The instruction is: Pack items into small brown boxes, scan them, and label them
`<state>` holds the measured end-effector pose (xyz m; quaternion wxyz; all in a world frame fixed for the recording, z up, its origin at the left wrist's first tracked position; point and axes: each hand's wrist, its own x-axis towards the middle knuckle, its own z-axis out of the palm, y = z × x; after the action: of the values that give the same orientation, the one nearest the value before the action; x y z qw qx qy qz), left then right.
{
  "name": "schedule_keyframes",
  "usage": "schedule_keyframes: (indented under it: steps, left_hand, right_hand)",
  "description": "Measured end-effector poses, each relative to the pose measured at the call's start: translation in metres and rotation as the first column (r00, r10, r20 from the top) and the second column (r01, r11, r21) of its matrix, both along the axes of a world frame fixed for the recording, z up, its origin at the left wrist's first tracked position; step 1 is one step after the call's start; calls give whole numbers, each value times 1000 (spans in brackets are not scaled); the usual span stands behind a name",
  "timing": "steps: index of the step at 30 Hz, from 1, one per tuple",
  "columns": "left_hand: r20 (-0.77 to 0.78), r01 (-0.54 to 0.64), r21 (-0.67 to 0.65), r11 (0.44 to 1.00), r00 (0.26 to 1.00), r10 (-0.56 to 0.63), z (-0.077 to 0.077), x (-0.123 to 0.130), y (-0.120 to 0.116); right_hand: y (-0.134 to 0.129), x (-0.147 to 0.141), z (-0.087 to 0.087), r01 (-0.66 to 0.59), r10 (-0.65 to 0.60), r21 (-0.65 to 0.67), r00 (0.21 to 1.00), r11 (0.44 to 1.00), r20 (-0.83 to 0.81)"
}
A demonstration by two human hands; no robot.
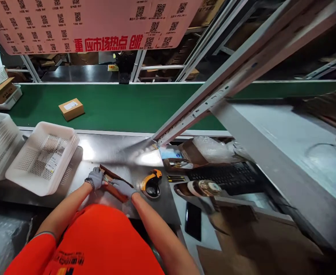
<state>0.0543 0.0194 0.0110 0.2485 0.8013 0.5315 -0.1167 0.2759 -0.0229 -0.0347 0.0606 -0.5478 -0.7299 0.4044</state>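
A small open cardboard box lies slanted on the metal table in front of my orange shirt. At the box's left end is my left hand, gloved in grey with a watch at the wrist, its fingers bent together against the cardboard. My right hand, also gloved, reaches over the box from the right, fingers pressed together near its left part. The box's inside shows dark, and its contents cannot be made out. Just right of the box sits a yellow and black tape dispenser.
White plastic baskets are stacked at the left. Beyond the table, a green conveyor carries a closed carton. A slanting metal post stands ahead right. A phone, keyboard and flattened cardboard lie at the right.
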Motion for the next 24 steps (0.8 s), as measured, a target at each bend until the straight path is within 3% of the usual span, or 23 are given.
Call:
schedule_keyframes:
  steps: [3, 8, 11, 14, 17, 21, 24]
  left_hand:
    - [5, -123, 1, 992, 992, 123, -8, 9, 7]
    - [27, -320, -11, 947, 947, 320, -25, 7, 5]
    - [81, -363, -15, 932, 928, 363, -35, 3, 2]
    - [162, -424, -39, 905, 891, 424, -41, 1, 0]
    - [206, -453, -40, 891, 868, 451, -44, 2, 0]
    - [215, -448, -23, 894, 871, 443, -48, 5, -3]
    - [208, -452, -47, 891, 868, 451, -49, 3, -1]
  right_hand:
    - [-10, 6, 10, 86, -86, -57, 996, 995, 5]
    - [-50, 2, 25, 178, -175, -11, 975, 984, 139]
    - [-59, -4, 35, 209, -224, 89, 946, 974, 235]
    - [-50, -9, 39, 268, -336, 255, 900, 929, 277]
    - [-46, -13, 29, 308, -395, 288, 860, 907, 323]
    - [-71, -19, -5, 245, -293, 178, 897, 953, 331]
    - [-95, -23, -32, 172, -230, 190, 910, 966, 345]
